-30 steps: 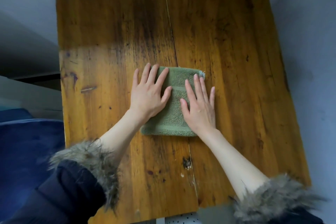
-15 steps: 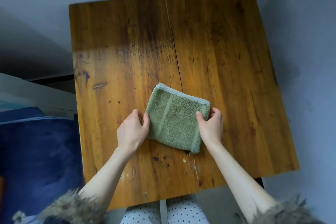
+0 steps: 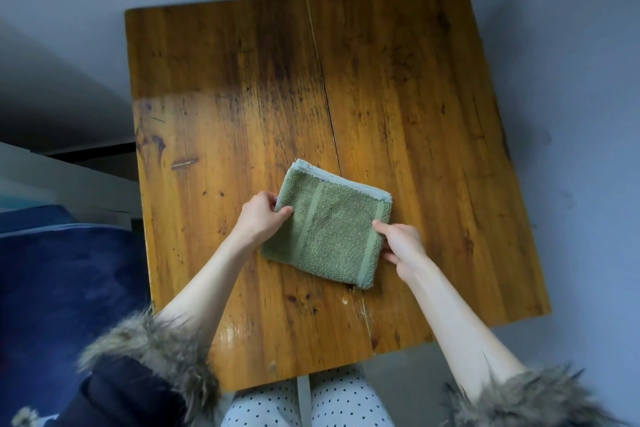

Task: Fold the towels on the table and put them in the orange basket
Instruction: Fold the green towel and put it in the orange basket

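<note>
Both grips pinching: left hand (image 3: 260,218) and right hand (image 3: 401,243) each nip a side edge of the folded green towel (image 3: 329,229), which lies between them on the desk (image 3: 415,114). Folding looks finished. Next: lift, carry to the orange basket, not in sight.

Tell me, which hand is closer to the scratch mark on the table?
Left. The left hand grips the towel's left edge, on the scratch's side. The right hand grips the towel's right edge, farther away.
</note>
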